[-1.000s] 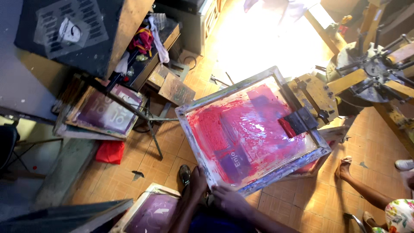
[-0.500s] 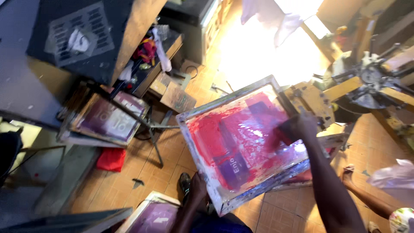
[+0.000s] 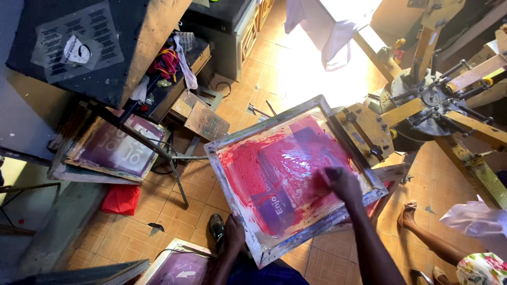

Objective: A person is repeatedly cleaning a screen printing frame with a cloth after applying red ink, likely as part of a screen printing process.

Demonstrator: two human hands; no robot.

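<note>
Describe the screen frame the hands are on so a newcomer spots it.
Start at the yellow press at right. Clamped to its arm is a metal-edged screen, right hand on its mesh, left hand at its near edge. Only it is smeared red; neighbouring screens look purple.

Right hand fingers curled under, blurred; held thing indiscernible.

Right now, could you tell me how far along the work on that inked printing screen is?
Red ink already covers much of the screen. The right hand is on the mesh; the left hand steadies the frame's near edge. A purple patch shows through the red.
</note>
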